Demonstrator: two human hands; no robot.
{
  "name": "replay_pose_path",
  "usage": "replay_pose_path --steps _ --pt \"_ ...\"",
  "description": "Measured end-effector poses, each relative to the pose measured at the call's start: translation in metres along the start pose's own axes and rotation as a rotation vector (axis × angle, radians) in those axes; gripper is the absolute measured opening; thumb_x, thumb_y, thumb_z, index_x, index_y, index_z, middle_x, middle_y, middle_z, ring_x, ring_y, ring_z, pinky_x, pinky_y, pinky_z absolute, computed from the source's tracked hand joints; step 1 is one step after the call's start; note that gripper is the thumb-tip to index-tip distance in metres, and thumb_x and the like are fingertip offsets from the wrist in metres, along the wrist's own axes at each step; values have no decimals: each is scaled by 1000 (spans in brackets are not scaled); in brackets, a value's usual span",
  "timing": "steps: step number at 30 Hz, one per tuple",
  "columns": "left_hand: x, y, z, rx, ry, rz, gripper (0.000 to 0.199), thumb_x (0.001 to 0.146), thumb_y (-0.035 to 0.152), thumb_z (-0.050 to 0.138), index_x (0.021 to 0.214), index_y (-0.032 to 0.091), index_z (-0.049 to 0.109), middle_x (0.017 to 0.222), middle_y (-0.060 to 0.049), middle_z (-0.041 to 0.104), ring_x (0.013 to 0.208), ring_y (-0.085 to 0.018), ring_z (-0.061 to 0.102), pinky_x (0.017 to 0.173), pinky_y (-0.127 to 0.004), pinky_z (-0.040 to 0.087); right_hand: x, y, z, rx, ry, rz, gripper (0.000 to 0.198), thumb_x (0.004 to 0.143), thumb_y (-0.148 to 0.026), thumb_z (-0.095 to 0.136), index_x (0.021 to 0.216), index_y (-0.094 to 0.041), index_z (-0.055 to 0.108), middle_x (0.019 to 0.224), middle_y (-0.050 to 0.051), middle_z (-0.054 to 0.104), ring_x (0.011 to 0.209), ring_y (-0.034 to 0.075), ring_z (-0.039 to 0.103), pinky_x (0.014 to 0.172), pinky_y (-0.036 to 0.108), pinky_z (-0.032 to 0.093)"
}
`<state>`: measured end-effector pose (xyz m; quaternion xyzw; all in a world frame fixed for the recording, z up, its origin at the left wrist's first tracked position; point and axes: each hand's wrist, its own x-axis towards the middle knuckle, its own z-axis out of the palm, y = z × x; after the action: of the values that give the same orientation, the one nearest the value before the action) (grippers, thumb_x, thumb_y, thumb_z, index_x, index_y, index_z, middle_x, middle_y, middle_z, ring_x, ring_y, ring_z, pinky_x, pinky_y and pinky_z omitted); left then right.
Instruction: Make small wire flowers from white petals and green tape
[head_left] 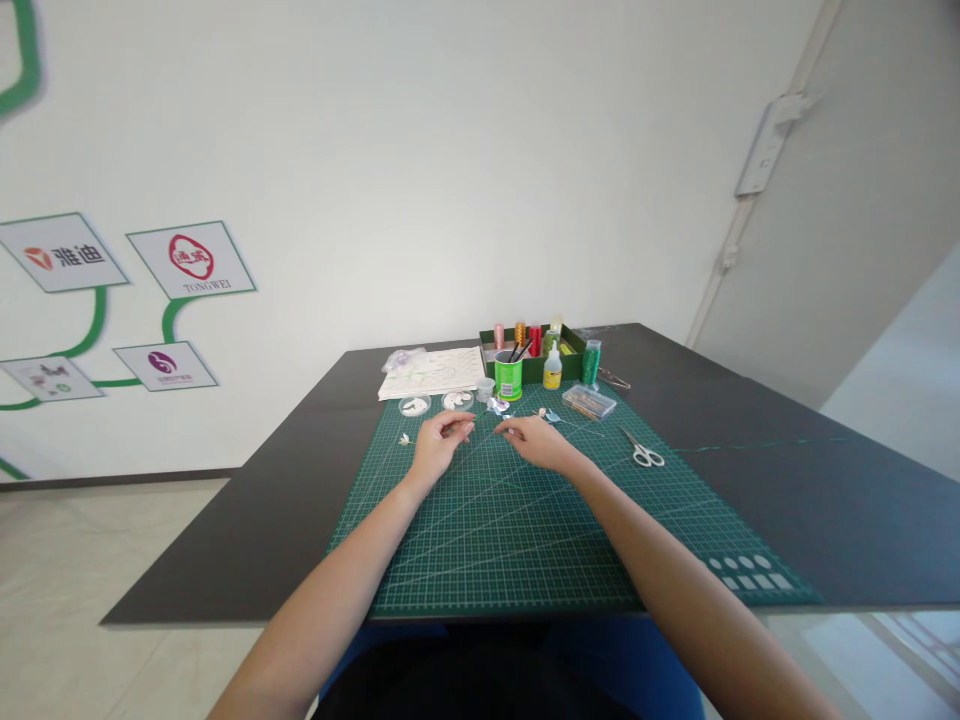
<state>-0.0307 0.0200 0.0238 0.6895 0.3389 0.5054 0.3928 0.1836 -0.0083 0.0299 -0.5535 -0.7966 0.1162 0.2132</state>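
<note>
My left hand (437, 445) is above the cutting mat with thumb and fingers pinched on a thin green stem (480, 416). The stem points toward small white and pale blue pieces (498, 405) lying behind my hands. To its right, my right hand (536, 442) is closed with the fingertips pressed together; whatever they hold, if anything, is too small to make out. Left of my left hand lies a small white flower (405, 439). Two shallow round dishes (415, 405) with white petal-like pieces stand just beyond it. Near my right hand lies another small flower on a thin stem (543, 412).
Scissors (643, 453) lie on the green cutting mat (510, 560) at right. Farther back are a clear box (589, 402), a glue bottle (553, 368), a green can (508, 378), a green thread spool (592, 362), a box of spools (574, 350) and white sheets (435, 372).
</note>
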Motion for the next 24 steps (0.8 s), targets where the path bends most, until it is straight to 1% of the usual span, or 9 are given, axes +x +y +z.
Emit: replay_pose_path --steps 4,11,19,24 --pt "2 -2 -3 12 37 -4 22 76 30 69 93 15 73 74 -3 67 58 -13 60 47 -21 42 0 0 0 43 -11 -12 33 88 -16 49 111 -19 73 72 3 67 64 15 56 63 24 37" --pt "4 -4 -5 50 68 26 21 78 29 67 93 16 73 77 -3 69 58 -13 60 50 -22 46 1 2 3 99 -65 -68 36 84 -11 49 109 -16 74 65 2 64 57 14 52 60 24 35" --pt "5 -7 -8 111 91 54 22 80 29 65 95 16 73 78 -4 70 59 -13 61 53 -23 48 -4 -8 -5 236 -171 -44 35 84 -12 47 106 -13 74 52 0 59 52 13 55 59 24 41" --pt "5 -8 -9 168 118 59 20 79 28 65 94 16 73 76 -3 70 58 -12 59 55 -24 48 -4 -7 -5 314 -223 -42 35 83 -13 48 106 -13 75 48 -2 55 48 13 54 56 23 43"
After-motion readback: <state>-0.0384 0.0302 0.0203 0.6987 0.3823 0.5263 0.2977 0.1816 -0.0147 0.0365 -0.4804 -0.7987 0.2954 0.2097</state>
